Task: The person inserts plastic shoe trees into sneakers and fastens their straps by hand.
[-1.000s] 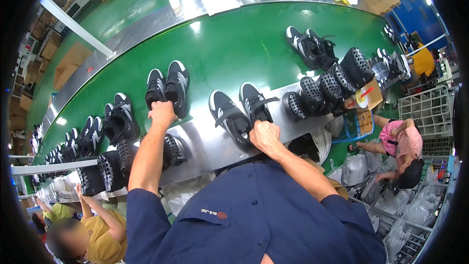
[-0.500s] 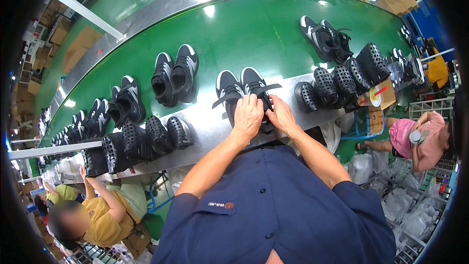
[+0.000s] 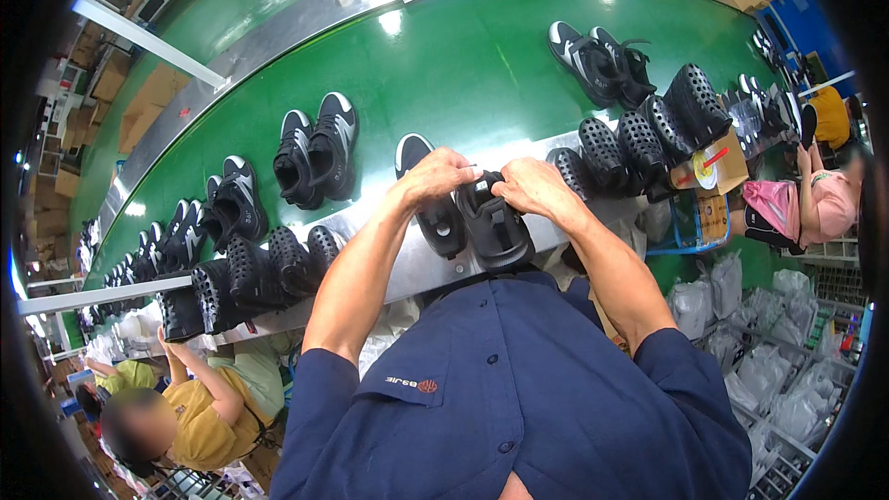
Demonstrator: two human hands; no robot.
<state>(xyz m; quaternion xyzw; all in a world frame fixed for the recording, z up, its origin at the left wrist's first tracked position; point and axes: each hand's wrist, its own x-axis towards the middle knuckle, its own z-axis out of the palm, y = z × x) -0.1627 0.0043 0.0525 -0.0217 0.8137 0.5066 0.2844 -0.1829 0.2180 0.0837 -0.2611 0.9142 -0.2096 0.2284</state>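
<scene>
Side by side at the metal edge in front of me stand a left black sneaker and a right black sneaker, heels toward me. My left hand is closed over the front of the right sneaker, its fingertips pinched at the lacing area. Closed at the other side of that shoe is my right hand, its thumb by the tongue. Both hands cover the right sneaker's toe and straps. Beyond my left hand, the grey toe of the left sneaker shows.
Finished-looking sneaker pairs stand on the green belt, with another pair farther right. Black perforated shoe forms line the metal ledge on both sides. Co-workers sit at left and right.
Both hands have risen slightly and spread over the right sneaker, now hiding its toe and straps. The sneakers' heels show more. The right co-worker has turned and raised their arms.
</scene>
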